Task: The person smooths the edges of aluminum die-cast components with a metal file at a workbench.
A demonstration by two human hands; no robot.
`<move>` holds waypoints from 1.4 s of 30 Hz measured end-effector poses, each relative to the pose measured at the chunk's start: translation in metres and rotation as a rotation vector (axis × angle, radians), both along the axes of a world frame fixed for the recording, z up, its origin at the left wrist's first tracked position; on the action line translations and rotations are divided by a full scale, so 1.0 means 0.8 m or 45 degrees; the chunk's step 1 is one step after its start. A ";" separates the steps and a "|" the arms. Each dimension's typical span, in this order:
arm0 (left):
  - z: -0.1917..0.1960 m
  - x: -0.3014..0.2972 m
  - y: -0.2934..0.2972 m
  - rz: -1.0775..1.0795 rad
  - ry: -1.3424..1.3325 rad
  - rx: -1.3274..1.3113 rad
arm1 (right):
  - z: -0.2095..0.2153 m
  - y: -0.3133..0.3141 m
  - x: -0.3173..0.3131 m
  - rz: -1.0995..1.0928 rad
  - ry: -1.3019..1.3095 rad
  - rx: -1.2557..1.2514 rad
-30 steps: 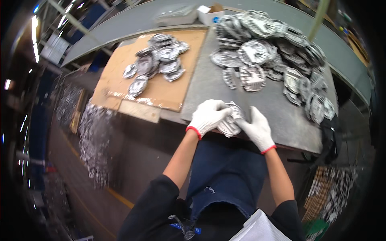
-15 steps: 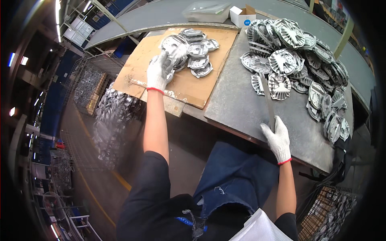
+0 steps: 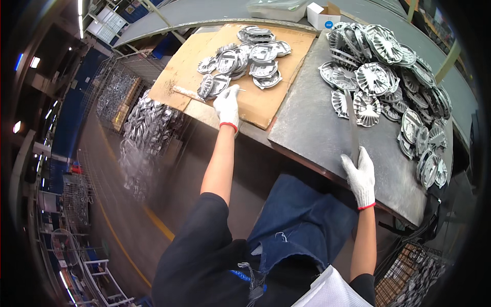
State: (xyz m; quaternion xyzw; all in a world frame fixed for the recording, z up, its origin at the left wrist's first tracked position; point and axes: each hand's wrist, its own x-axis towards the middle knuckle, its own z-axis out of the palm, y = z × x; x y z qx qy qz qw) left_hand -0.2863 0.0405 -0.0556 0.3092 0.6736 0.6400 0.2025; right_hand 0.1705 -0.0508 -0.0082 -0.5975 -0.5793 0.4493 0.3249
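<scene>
My left hand (image 3: 226,106), in a white knit glove with a red cuff, is at the near edge of a cardboard sheet (image 3: 255,110). Its fingers look loosely apart and hold no part; a thin pale line shows beside the fingertips. Just beyond it lie round cast-metal covers (image 3: 220,83), with several more grouped farther back. My right hand (image 3: 361,179), gloved alike, is closed around the near end of a long flat metal file (image 3: 352,120). The file points away over the grey metal tabletop (image 3: 312,117), its far end beside finned metal covers (image 3: 366,108).
A large heap of the covers (image 3: 409,77) fills the table's right side. Behind stand a clear plastic bin (image 3: 279,10) and an open white box (image 3: 323,18) on a grey surface. Wire cages of metal parts stand at left (image 3: 115,100) and lower right (image 3: 409,271).
My left hand has let go of a metal cover onto the cardboard and drawn back toward me. My right hand still grips the file. The view has shifted slightly.
</scene>
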 end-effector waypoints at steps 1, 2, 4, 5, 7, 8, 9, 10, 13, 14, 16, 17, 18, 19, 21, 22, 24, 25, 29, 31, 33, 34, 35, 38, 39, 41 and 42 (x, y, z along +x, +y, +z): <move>-0.004 -0.023 -0.006 0.157 0.098 -0.043 | 0.002 -0.002 -0.005 0.018 0.003 -0.005; -0.008 -0.050 -0.012 0.309 0.193 -0.082 | 0.004 -0.004 -0.009 0.012 0.000 0.033; -0.011 -0.041 -0.009 0.377 0.208 -0.215 | -0.002 -0.007 0.012 -0.070 -0.064 0.050; -0.003 -0.102 -0.023 0.380 0.086 -0.118 | 0.001 -0.005 0.002 -0.028 -0.005 0.001; 0.003 -0.172 -0.041 0.203 -0.127 0.066 | -0.006 -0.005 -0.007 -0.018 0.046 -0.063; 0.004 -0.178 -0.039 0.022 -0.225 0.156 | -0.021 -0.004 -0.008 -0.017 0.031 0.173; 0.002 -0.165 -0.035 0.066 0.016 -0.054 | -0.038 -0.002 0.003 -0.047 -0.031 0.401; 0.000 -0.129 -0.030 0.074 0.255 -0.255 | -0.052 0.000 0.024 -0.030 -0.327 0.351; 0.032 -0.026 -0.037 -0.105 -0.273 0.004 | -0.007 -0.005 0.002 -0.002 -0.338 0.307; 0.034 -0.008 -0.040 -0.254 -0.285 0.011 | -0.008 -0.001 -0.004 0.014 -0.316 0.341; 0.064 0.121 -0.041 -0.545 -0.459 -0.210 | -0.014 0.001 0.007 0.019 -0.297 0.247; 0.076 0.161 -0.046 -0.707 -0.598 -0.172 | -0.001 0.001 0.001 0.018 -0.237 0.115; 0.086 0.202 -0.039 -0.825 -0.635 -0.233 | 0.010 -0.002 0.003 0.009 -0.187 -0.021; 0.087 0.225 -0.029 -0.967 -0.722 -0.307 | 0.006 -0.005 0.005 0.007 -0.188 -0.015; 0.093 0.289 -0.005 -1.155 -0.928 -0.240 | -0.017 -0.014 0.018 -0.100 0.075 0.138; 0.085 0.308 0.009 -1.147 -0.925 -0.238 | -0.012 -0.021 0.016 -0.093 0.078 0.138; 0.064 0.335 0.042 -1.186 -0.869 -0.137 | 0.005 -0.027 0.008 -0.174 0.530 -0.008; 0.071 0.353 0.049 -1.199 -0.869 -0.140 | 0.002 -0.027 0.011 -0.186 0.529 -0.004; 0.099 0.389 0.061 -1.257 -0.702 -0.364 | 0.003 -0.027 0.015 -0.308 0.752 -0.041; 0.102 0.392 0.060 -1.384 -0.739 -0.390 | 0.004 -0.025 0.011 -0.307 0.792 -0.046; 0.116 0.409 0.045 -1.374 -0.511 -0.355 | -0.002 -0.028 0.018 -0.295 0.788 -0.052; 0.122 0.417 0.034 -1.364 -0.398 -0.338 | -0.005 -0.030 0.019 -0.307 0.789 -0.063; 0.130 0.408 0.024 -1.356 -0.311 -0.296 | -0.004 -0.030 0.019 -0.300 0.813 -0.031; 0.169 0.367 -0.007 -1.372 0.021 -0.354 | -0.004 -0.029 0.028 -0.321 0.833 -0.021; 0.179 0.342 -0.011 -1.383 0.038 -0.374 | -0.002 -0.030 0.025 -0.312 0.829 -0.047; 0.192 0.305 -0.017 -1.602 0.892 -0.340 | 0.002 -0.026 0.023 -0.321 0.831 -0.032; 0.192 0.302 -0.027 -1.616 0.902 -0.362 | 0.001 -0.023 0.022 -0.307 0.814 -0.007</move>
